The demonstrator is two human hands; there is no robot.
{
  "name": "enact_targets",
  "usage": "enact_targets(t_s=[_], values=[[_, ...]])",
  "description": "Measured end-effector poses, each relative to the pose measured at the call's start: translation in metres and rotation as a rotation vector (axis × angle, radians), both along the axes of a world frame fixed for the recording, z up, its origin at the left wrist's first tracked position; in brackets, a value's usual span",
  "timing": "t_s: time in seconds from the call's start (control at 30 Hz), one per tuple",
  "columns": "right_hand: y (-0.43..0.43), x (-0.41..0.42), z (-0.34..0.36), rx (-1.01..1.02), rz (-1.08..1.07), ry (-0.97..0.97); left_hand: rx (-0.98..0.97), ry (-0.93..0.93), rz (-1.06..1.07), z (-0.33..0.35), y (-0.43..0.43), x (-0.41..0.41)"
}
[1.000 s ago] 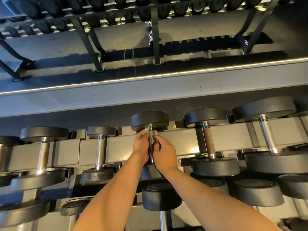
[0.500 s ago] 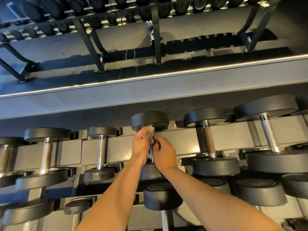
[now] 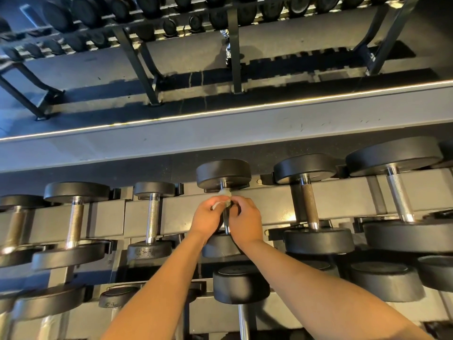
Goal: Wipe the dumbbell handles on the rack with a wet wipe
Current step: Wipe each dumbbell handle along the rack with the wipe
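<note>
Left hand [image 3: 208, 217] and right hand [image 3: 245, 222], with the wet wipe [image 3: 224, 194], fill the handle [image 3: 226, 223] span. Beyond the fingers, far head [image 3: 223, 173] blocks. At the wrists, near head [image 3: 220, 247] blocks. Sideways over rack beam [image 3: 269, 204] is open up to left neighbour handle [image 3: 152, 214] and right neighbour handle [image 3: 307, 204].

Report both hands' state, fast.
Left hand: closed, pinching the wet wipe at the dumbbell handle.
Right hand: closed, curled round the same handle.

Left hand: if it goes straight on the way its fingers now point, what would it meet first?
Probably the far black round head of the dumbbell, just beyond the white wet wipe that the left hand holds on the steel handle; depth is unclear.
</note>
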State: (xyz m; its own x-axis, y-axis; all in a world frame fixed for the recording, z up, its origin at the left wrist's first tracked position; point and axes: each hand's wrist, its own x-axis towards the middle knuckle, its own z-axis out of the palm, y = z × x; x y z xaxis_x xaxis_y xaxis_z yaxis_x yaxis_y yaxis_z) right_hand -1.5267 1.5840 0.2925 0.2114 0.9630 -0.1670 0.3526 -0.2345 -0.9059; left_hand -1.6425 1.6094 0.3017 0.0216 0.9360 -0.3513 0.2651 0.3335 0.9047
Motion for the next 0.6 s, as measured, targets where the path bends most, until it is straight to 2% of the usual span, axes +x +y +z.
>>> enact_targets(t_s=[0.1, 0.3, 0.37, 0.6], values=[[0.000, 0.002, 0.002, -0.008, -0.012, 0.042, 0.026, -0.040, 0.014, 0.004, 0.014, 0.008], [0.003, 0.002, -0.001, -0.015, -0.028, 0.031, -0.008, 0.073, 0.049, -0.004, 0.024, 0.007], [0.002, 0.002, -0.001, 0.002, -0.036, 0.032, -0.032, 0.068, 0.028, -0.004, 0.014, 0.004], [-0.001, 0.004, 0.003, 0.005, -0.050, 0.065, -0.119, 0.274, -0.132, -0.010, -0.022, -0.002]])
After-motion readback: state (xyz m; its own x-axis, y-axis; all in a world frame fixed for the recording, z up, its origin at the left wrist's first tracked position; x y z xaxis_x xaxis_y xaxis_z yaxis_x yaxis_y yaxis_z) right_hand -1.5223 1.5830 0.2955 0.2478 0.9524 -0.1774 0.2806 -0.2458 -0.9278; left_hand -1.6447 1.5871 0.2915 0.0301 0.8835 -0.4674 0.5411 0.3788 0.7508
